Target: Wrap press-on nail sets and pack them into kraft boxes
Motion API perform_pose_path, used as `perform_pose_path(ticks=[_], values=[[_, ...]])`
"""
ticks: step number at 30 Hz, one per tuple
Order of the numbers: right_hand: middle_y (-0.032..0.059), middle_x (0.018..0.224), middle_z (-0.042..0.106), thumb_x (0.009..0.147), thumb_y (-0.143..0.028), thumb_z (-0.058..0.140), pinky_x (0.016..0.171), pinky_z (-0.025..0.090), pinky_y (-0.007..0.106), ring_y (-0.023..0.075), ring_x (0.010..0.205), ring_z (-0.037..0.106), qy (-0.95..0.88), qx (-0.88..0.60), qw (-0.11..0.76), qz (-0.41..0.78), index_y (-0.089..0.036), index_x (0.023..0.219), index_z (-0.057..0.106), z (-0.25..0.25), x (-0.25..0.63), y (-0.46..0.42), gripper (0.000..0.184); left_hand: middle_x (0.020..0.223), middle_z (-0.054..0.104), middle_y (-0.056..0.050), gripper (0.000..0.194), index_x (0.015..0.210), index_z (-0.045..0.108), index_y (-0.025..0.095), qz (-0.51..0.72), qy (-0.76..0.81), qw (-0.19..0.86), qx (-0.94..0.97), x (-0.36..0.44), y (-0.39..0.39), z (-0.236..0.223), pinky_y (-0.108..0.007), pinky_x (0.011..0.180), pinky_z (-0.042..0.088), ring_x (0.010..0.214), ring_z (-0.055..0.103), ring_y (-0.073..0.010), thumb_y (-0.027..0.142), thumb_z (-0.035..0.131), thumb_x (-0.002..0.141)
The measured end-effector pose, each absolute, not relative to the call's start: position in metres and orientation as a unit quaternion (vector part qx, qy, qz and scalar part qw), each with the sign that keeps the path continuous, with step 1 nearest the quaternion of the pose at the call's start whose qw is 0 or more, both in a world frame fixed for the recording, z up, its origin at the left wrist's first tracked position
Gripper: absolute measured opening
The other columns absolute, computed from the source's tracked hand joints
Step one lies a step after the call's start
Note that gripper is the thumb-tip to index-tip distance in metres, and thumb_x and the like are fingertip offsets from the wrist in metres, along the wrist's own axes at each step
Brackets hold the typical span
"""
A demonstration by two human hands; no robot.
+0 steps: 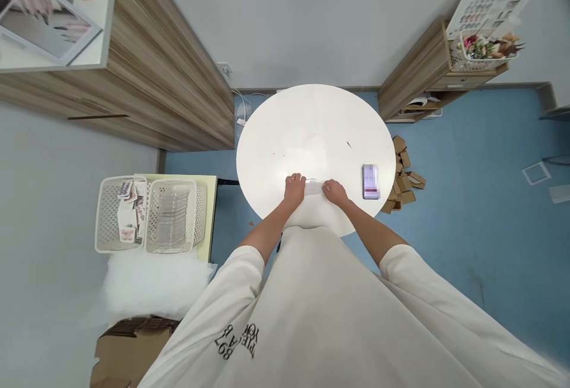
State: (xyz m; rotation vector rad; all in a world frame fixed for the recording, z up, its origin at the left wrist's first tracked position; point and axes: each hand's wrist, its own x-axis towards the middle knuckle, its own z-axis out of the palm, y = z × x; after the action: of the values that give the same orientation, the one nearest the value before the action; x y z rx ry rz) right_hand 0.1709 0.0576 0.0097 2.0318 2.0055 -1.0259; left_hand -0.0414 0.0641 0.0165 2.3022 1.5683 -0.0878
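Close to the near edge of the round white table (312,121), a small translucent plastic piece (314,188) spans the space between my hands. It looks clear to whitish; whether it is a sleeve, a wrap or a case I cannot make out. My left hand (294,190) curls its fingers over the piece's left end. At the right end, my right hand (335,191) pinches it between thumb and fingers. To the right on the same table lies a phone (370,181) with its screen lit.
Left of me, a white basket (151,239) holds stacked clear boxes, and another basket (107,222) holds printed cards. A pile of white wrapping (155,284) and a cardboard box (129,352) lie nearer. Several small cardboard boxes (403,180) lie on the floor right of the table.
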Motion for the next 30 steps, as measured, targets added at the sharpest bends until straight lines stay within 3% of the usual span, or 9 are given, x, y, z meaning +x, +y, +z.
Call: perform_pose_path(ticks=[4,7,13,17,19,21,24,30], values=[[0.0127,0.109,0.066,0.101,-0.03,0.042,0.077,0.045,0.032,0.025,0.098,0.062,0.669,0.67,0.072,-0.315,-0.019,0.102,0.067,0.003,0.169,0.066,0.027,0.135,0.056,-0.015,0.041,0.125,0.056,0.02,-0.026,0.443,0.227,0.867,-0.032,0.045,0.018,-0.045,0.109,0.033,0.131,0.047,-0.0292,0.006,0.041,0.09],[0.0124,0.106,0.067,0.101,-0.031,0.042,0.076,0.044,0.032,0.0247,0.096,0.063,0.668,0.673,0.071,-0.308,-0.019,0.099,0.067,0.001,0.168,0.068,0.027,0.145,0.049,-0.017,0.044,0.13,0.052,0.018,-0.027,0.455,0.223,0.861,-0.029,0.038,0.011,-0.045,0.111,0.033,0.138,0.043,-0.0298,0.007,0.044,0.088],[0.0116,0.111,0.069,0.098,-0.031,0.044,0.081,0.046,0.034,0.0261,0.1,0.063,0.647,0.688,0.047,-0.326,-0.02,0.113,0.064,0.0,0.17,0.069,0.027,0.158,0.035,-0.017,0.055,0.138,0.045,0.018,-0.024,0.495,0.215,0.841,-0.031,0.046,-0.006,-0.049,0.115,0.029,0.147,0.031,-0.0319,0.012,0.055,0.084],[0.0132,0.13,0.062,0.095,-0.031,0.047,0.09,0.047,0.038,0.028,0.111,0.06,0.632,0.704,-0.003,-0.325,-0.019,0.144,0.044,0.007,0.169,0.061,0.051,0.151,0.044,-0.016,0.054,0.135,0.047,0.02,-0.026,0.516,0.211,0.83,-0.027,0.054,-0.009,-0.048,0.11,0.032,0.141,0.037,-0.0321,0.007,0.053,0.082],[0.0173,0.145,0.05,0.094,-0.03,0.046,0.098,0.044,0.043,0.0313,0.124,0.052,0.654,0.709,-0.035,-0.264,-0.016,0.149,0.038,0.014,0.168,0.053,0.057,0.146,0.047,-0.017,0.052,0.131,0.049,0.019,-0.027,0.518,0.216,0.827,-0.025,0.057,-0.006,-0.046,0.108,0.033,0.138,0.04,-0.0316,0.005,0.052,0.081],[0.0176,0.152,0.041,0.094,-0.026,0.044,0.107,0.036,0.048,0.0334,0.135,0.041,0.701,0.681,-0.053,-0.205,-0.016,0.146,0.043,0.02,0.165,0.044,0.053,0.144,0.048,-0.016,0.05,0.128,0.049,0.018,-0.029,0.512,0.232,0.826,-0.027,0.06,-0.002,-0.045,0.106,0.033,0.136,0.041,-0.0311,0.006,0.053,0.08],[0.0144,0.149,0.047,0.093,-0.022,0.046,0.111,0.029,0.049,0.0322,0.137,0.038,0.788,0.579,-0.027,-0.209,-0.019,0.14,0.051,0.025,0.162,0.031,0.047,0.136,0.052,-0.015,0.045,0.123,0.05,0.018,-0.036,0.496,0.264,0.826,-0.032,0.061,0.005,-0.044,0.104,0.034,0.131,0.044,-0.0307,0.012,0.057,0.079],[0.013,0.144,0.054,0.089,-0.023,0.054,0.11,0.027,0.048,0.0323,0.135,0.041,0.823,0.51,0.035,-0.248,-0.021,0.142,0.049,0.024,0.153,0.014,0.053,0.127,0.059,-0.01,0.044,0.119,0.05,0.022,-0.052,0.476,0.32,0.818,-0.044,0.042,0.015,-0.043,0.1,0.037,0.122,0.051,-0.0287,0.024,0.064,0.077]])
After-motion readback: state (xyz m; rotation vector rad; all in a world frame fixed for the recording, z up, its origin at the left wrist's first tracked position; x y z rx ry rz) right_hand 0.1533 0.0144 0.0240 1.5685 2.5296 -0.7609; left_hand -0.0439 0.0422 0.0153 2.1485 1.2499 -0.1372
